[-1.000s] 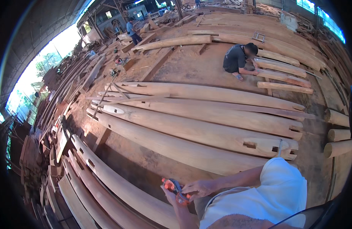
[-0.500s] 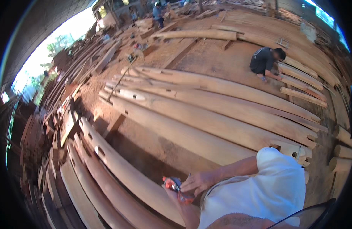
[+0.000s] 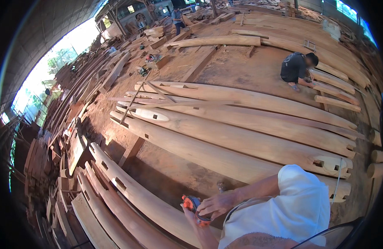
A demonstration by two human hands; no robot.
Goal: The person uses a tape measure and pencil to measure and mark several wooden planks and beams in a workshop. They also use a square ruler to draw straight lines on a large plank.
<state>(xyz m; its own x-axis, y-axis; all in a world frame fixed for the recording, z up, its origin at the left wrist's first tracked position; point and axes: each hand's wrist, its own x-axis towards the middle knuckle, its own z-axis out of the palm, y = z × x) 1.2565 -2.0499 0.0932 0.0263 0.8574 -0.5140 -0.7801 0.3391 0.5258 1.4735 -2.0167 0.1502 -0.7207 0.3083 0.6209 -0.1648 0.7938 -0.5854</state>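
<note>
an orange-and-dark handheld tool (image 3: 191, 203) is at lower centre, over a long rounded timber (image 3: 154, 203). the left hand (image 3: 192, 217) cups it from below, seemingly to steady it; the right hand (image 3: 218, 204) rests on it, whether gripping i cannot tell. beyond, notched timbers (image 3: 241, 140) lie side by side, perhaps for easy reach. no container is clearly visible.

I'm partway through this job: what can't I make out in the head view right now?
All in the head view:
- Orange-and-dark tool: exact kind unclear; small, partly covered by the right hand.
- Left hand: fingers largely hidden behind the tool.
- Log beneath the left forearm: near end hidden by forearm and shirt.
- Crouching co-worker's hands: too small to read.
</note>
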